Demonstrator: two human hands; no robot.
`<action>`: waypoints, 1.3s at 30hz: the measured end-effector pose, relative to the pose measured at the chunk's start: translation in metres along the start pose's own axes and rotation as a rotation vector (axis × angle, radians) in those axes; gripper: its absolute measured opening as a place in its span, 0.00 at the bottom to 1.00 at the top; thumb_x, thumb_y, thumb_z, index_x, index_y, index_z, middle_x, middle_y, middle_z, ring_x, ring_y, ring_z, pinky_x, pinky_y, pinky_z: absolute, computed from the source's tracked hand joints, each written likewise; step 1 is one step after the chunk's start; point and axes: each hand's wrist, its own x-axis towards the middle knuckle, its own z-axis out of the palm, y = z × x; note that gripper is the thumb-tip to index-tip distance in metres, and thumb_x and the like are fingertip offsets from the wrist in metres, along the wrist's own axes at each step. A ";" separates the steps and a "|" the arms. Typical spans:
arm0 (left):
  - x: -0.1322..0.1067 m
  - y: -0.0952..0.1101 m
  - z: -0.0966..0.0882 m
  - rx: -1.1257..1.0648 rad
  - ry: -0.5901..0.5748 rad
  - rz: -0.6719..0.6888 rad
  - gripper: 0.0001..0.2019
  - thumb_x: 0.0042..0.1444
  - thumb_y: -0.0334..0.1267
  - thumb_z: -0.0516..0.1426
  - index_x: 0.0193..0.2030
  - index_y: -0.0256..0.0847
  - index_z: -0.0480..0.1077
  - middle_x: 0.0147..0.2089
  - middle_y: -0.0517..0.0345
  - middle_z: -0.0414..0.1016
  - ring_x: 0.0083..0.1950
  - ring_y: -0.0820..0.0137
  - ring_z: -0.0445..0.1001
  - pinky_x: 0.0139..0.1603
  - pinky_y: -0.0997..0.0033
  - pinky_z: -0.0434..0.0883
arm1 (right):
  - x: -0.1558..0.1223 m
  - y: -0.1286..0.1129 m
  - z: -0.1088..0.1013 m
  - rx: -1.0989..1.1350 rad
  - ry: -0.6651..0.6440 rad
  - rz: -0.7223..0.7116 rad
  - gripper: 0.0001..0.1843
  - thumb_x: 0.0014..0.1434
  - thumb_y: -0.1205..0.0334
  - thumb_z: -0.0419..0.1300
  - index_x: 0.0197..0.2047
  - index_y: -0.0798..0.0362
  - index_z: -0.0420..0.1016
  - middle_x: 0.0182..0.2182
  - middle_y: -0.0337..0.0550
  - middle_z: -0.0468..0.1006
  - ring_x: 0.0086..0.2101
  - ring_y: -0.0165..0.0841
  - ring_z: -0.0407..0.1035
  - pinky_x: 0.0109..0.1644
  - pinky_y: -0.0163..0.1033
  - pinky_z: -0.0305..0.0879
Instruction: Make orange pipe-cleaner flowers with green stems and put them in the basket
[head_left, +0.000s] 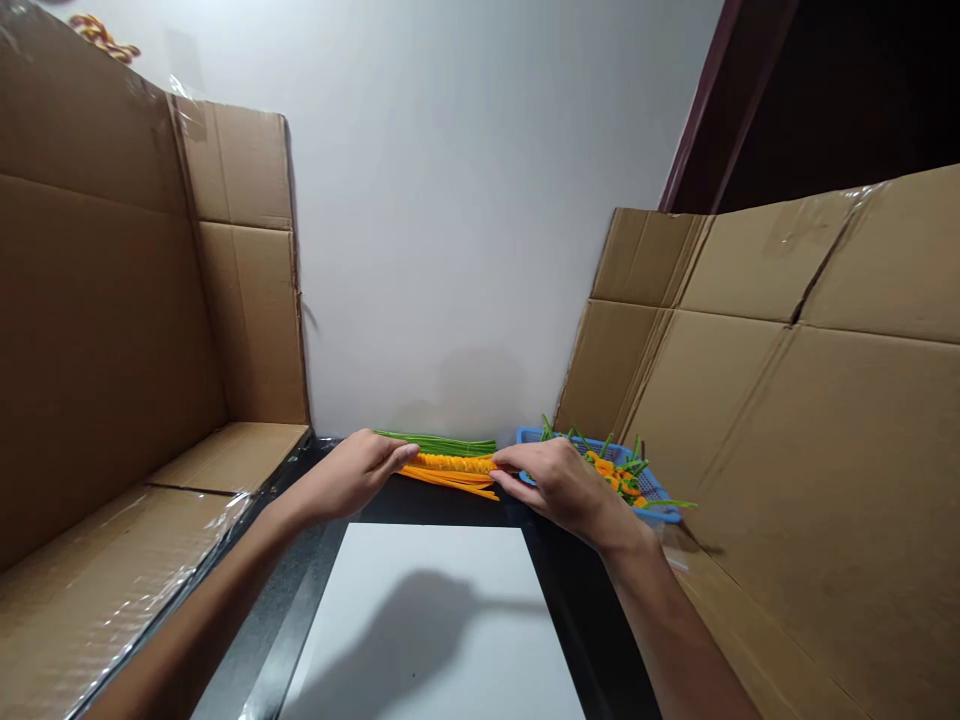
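A bundle of orange pipe cleaners point(454, 468) lies across the far end of a black table point(442, 505), with a bundle of green pipe cleaners point(442, 443) just behind it by the wall. My left hand point(360, 475) touches the left end of the orange bundle, its fingertips closed on it. At the bundle's right end my right hand point(559, 485) pinches the orange pipe cleaners. A blue basket point(660, 498) with finished orange and green pieces stands just right of my right hand.
A white sheet point(435, 620) covers the near middle of the table. Tall cardboard panels point(112, 330) wall in the left side. More cardboard point(787, 420) rises on the right. A white wall closes the back.
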 end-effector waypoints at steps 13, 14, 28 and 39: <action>0.008 -0.033 0.003 0.063 -0.080 0.054 0.19 0.62 0.45 0.56 0.21 0.40 0.65 0.19 0.62 0.61 0.21 0.74 0.52 0.26 0.72 0.47 | 0.006 0.002 0.026 0.161 0.032 0.124 0.07 0.62 0.65 0.61 0.34 0.52 0.81 0.29 0.42 0.85 0.27 0.32 0.77 0.31 0.33 0.67; 0.009 -0.035 0.006 0.131 -0.092 0.079 0.18 0.62 0.43 0.56 0.21 0.40 0.66 0.19 0.62 0.62 0.20 0.74 0.53 0.26 0.72 0.47 | 0.006 0.004 0.027 0.200 0.018 0.161 0.06 0.61 0.65 0.62 0.34 0.52 0.82 0.29 0.41 0.85 0.27 0.32 0.77 0.31 0.33 0.67; 0.008 -0.023 0.026 0.401 -0.074 0.257 0.18 0.69 0.44 0.50 0.27 0.40 0.65 0.23 0.60 0.64 0.22 0.74 0.54 0.28 0.70 0.48 | 0.004 0.013 0.022 0.440 0.048 0.271 0.04 0.57 0.65 0.65 0.31 0.52 0.83 0.27 0.41 0.84 0.27 0.33 0.77 0.32 0.34 0.70; 0.007 -0.016 0.034 0.594 -0.138 0.252 0.16 0.70 0.41 0.48 0.34 0.37 0.68 0.29 0.55 0.72 0.26 0.72 0.66 0.28 0.72 0.54 | 0.004 0.012 0.052 0.526 0.118 0.200 0.04 0.56 0.67 0.67 0.36 0.52 0.85 0.32 0.45 0.86 0.29 0.35 0.80 0.33 0.35 0.75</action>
